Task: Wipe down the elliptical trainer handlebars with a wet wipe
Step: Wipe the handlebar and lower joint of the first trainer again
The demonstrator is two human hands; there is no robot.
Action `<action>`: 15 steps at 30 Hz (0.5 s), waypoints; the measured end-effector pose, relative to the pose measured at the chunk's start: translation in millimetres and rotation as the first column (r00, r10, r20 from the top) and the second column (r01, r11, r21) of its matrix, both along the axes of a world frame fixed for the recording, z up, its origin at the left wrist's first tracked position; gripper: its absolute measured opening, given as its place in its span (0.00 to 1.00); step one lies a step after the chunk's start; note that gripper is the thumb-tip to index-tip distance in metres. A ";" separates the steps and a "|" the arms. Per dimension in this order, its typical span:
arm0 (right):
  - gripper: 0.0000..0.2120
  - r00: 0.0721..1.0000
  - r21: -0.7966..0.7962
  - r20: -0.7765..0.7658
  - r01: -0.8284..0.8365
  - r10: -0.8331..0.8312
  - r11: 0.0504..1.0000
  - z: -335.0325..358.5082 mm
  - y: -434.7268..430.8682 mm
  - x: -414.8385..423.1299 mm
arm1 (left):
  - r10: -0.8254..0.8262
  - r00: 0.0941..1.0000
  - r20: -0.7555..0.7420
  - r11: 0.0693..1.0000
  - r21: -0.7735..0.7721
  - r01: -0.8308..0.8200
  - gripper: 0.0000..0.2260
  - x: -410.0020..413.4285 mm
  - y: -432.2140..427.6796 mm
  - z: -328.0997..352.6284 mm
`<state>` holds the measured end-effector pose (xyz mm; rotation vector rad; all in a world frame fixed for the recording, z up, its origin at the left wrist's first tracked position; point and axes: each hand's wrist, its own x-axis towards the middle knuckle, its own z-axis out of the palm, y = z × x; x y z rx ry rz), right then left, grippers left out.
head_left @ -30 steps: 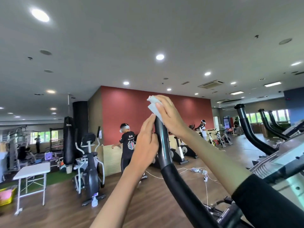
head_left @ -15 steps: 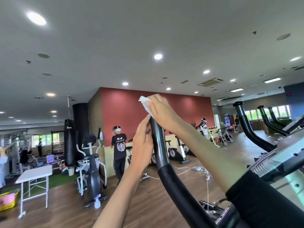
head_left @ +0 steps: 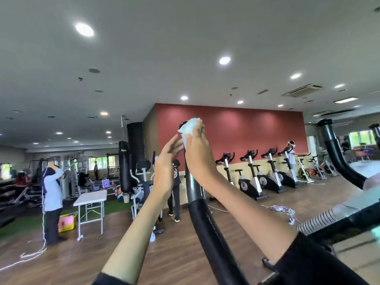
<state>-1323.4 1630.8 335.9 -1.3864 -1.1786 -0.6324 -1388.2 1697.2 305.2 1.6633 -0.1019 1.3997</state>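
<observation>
The left handlebar [head_left: 202, 219] of the elliptical rises black and curved through the middle of the view, its upper part grey and shiny. My right hand [head_left: 198, 153] holds a white wet wipe [head_left: 188, 128] wrapped over the bar's top end. My left hand [head_left: 165, 167] is raised just left of the bar with straight fingers, its fingertips near the wipe. The trainer's other handlebar [head_left: 337, 155] curves up at the right.
The trainer's console [head_left: 353, 210] sits at lower right. A row of exercise bikes [head_left: 265, 177] lines the red wall. A white folding table [head_left: 90, 199], a person in white [head_left: 52, 192], another elliptical [head_left: 141, 182] and cables on the wooden floor lie to the left.
The view has swung left and up. My right hand has slid the wipe up to the bar's tip, and my left hand has come off the bar and opened.
</observation>
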 end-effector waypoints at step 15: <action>0.31 0.932 -0.143 0.284 0.272 -0.224 0.952 -58.8 -10.4 -3.4 | 0.074 0.993 -0.090 0.992 -0.091 -0.082 0.17 -11.2 -18.2 6.6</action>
